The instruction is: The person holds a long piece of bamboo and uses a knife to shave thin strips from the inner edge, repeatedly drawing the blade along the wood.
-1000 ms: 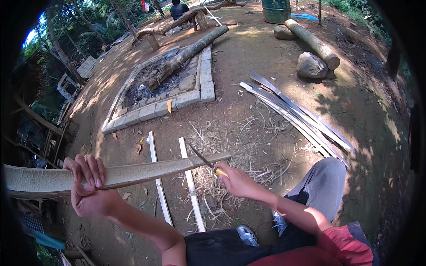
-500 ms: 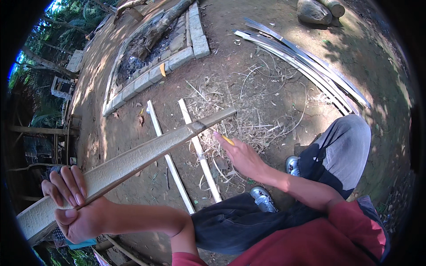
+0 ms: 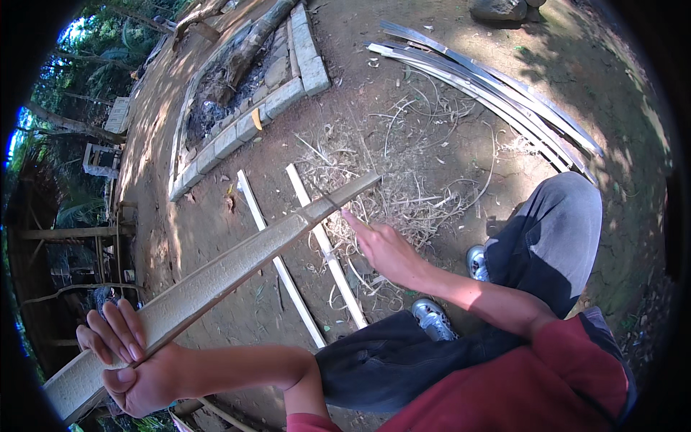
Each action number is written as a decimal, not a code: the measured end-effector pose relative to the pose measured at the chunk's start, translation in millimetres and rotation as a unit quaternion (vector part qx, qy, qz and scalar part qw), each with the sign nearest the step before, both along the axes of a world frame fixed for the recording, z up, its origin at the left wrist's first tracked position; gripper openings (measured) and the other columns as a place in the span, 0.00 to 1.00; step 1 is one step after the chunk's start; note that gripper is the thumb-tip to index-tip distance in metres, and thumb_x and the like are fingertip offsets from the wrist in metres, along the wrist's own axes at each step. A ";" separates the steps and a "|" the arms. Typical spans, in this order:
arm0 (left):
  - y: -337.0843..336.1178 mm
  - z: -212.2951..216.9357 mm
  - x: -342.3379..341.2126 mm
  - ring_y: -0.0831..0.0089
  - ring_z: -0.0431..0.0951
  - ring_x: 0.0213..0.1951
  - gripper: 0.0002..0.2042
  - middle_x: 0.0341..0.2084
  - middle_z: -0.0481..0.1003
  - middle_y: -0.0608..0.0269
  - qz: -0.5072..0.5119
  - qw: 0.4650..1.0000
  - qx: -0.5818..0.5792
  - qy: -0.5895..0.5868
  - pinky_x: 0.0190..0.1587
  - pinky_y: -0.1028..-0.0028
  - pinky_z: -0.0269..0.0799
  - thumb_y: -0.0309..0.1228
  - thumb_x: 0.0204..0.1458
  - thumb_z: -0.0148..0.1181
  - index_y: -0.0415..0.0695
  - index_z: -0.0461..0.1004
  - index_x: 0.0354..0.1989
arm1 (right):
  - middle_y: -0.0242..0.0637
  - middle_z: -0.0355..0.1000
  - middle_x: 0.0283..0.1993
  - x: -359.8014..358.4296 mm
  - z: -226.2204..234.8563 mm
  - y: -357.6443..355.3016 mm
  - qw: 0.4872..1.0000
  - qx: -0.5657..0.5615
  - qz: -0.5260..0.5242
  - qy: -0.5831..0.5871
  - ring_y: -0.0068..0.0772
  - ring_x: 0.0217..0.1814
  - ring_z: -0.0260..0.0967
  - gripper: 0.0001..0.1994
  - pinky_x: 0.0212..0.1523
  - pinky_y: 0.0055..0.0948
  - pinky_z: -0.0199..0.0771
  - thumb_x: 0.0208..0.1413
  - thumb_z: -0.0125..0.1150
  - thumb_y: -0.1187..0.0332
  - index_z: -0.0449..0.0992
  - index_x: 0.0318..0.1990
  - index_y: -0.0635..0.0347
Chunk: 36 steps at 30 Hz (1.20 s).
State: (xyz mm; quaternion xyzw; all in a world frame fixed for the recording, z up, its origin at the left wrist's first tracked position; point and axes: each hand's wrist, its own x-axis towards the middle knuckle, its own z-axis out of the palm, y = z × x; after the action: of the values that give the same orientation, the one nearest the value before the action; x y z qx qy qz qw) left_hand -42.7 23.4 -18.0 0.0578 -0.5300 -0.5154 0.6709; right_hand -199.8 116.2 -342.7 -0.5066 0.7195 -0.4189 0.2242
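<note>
A long, pale split-bamboo slat [image 3: 237, 258] slants up from the lower left toward the middle. My left hand [image 3: 137, 363] is closed around its near part, fingers over the upper side and thumb beneath. Close to the slat's far end, my right hand [image 3: 385, 252] is closed on a knife [image 3: 327, 199] with a yellowish handle, mostly covered by the fingers. Its thin dark blade lies across the slat, and its exact contact with the surface is hard to make out. A darker notch-like mark crosses the slat just beside the blade.
Two narrow pale strips [image 3: 327, 248] lie on the dirt beneath the slat. Curly shavings [image 3: 425, 209] are heaped beyond my right hand. Long curved strips [image 3: 497, 93] lie at the far right. A brick-edged fire pit [image 3: 248, 126] with a log stands at the far left.
The knife blade now shows across the slat, where before mainly its yellow handle showed. The slat's near end and my left hand sit slightly lower and farther right in view.
</note>
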 end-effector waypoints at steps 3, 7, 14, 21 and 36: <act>-0.3 -1.1 -1.4 0.75 0.48 0.13 0.14 0.13 0.51 0.64 0.024 1.000 -0.002 -0.001 0.15 0.81 0.48 0.24 0.15 0.42 0.47 0.50 0.18 | 0.46 0.67 0.18 5.0 6.9 2.5 0.990 -0.123 -0.029 0.070 0.36 0.19 0.66 0.27 0.23 0.39 0.72 0.58 0.51 0.79 0.60 0.67 0.62; -5.3 3.5 8.0 0.76 0.47 0.13 0.15 0.12 0.51 0.64 -0.021 0.999 0.008 -0.027 0.15 0.82 0.49 0.24 0.13 0.40 0.47 0.50 0.18 | 0.50 0.69 0.24 -22.2 -2.6 -8.6 0.993 0.097 0.011 -0.064 0.33 0.22 0.66 0.28 0.22 0.36 0.73 0.58 0.52 0.78 0.59 0.67 0.61; -2.5 -0.2 0.0 0.76 0.46 0.13 0.16 0.12 0.50 0.66 -0.037 0.999 0.004 -0.010 0.15 0.80 0.46 0.25 0.12 0.40 0.48 0.50 0.18 | 0.41 0.65 0.21 -12.8 -11.9 -10.4 0.999 -0.020 -0.023 0.027 0.30 0.18 0.63 0.30 0.21 0.30 0.75 0.57 0.49 0.83 0.55 0.69 0.64; 1.3 -4.2 -2.2 0.77 0.46 0.13 0.16 0.11 0.50 0.67 -0.025 0.999 -0.035 -0.010 0.16 0.81 0.43 0.25 0.12 0.42 0.49 0.50 0.18 | 0.43 0.68 0.22 -1.7 17.2 -9.9 0.997 -0.057 -0.024 0.041 0.32 0.20 0.64 0.28 0.20 0.32 0.72 0.61 0.49 0.78 0.55 0.70 0.58; 2.5 -2.4 1.2 0.75 0.47 0.14 0.16 0.12 0.49 0.66 -0.091 0.994 -0.041 -0.035 0.14 0.81 0.46 0.27 0.11 0.40 0.48 0.50 0.18 | 0.39 0.66 0.21 -7.5 -8.9 -19.4 0.991 -0.125 -0.021 -0.040 0.25 0.15 0.58 0.29 0.12 0.24 0.64 0.59 0.46 0.80 0.55 0.70 0.55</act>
State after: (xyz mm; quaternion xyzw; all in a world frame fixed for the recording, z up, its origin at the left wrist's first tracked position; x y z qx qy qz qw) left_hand -41.6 25.9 -20.4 -0.0001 -0.5768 -0.5497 0.6043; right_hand -207.3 96.7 -351.6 -0.4977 0.6626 -0.5302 0.1791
